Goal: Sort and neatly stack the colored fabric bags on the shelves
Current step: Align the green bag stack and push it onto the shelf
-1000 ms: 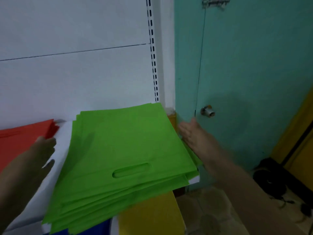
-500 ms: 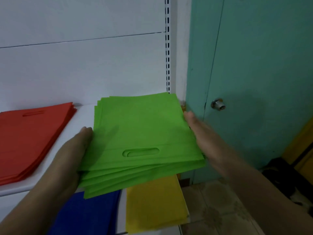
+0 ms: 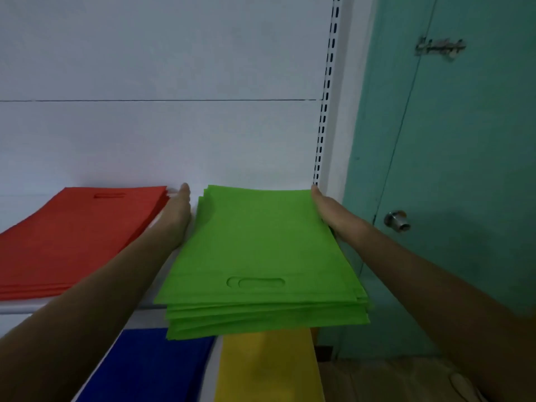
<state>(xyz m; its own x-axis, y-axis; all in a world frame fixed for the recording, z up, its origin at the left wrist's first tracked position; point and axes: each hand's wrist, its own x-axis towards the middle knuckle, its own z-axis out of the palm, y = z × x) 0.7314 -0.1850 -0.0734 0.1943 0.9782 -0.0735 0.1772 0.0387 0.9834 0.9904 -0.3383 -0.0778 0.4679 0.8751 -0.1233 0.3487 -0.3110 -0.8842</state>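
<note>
The green bags [image 3: 258, 250] lie as one stack on the upper shelf [image 3: 17, 307], at its right end, with the far edge close to the back panel and the near edge hanging a little over the front edge of the shelf. The step in hand looks like squaring this stack: the left hand [image 3: 178, 216] lies flat along its left side and the right hand [image 3: 326, 208] along its right side. The fingers of both hands are straight and press the sides; they do not curl around anything.

The stack is not yet even. At the near edge the lower bags stick out in steps, and at the far left corner some edges also show one behind the other. I think the next move needs a push on the near edge toward the back panel, with the sides kept between the palms, so that all the edges meet.

The bags are thin, flat and matte, like non-woven fabric, rectangular, with an oval handle cut-out near the front edge. Such soft sheets slide easily over each other.

Left of the left hand lies the stack of red bags [image 3: 78, 233] on the same shelf. On the lower shelf are blue bags [image 3: 150, 367] and yellow bags [image 3: 266, 367]. At the right stand a slotted white upright [image 3: 326, 91] and a teal door [image 3: 464, 169] with a metal knob [image 3: 396, 220].
</note>
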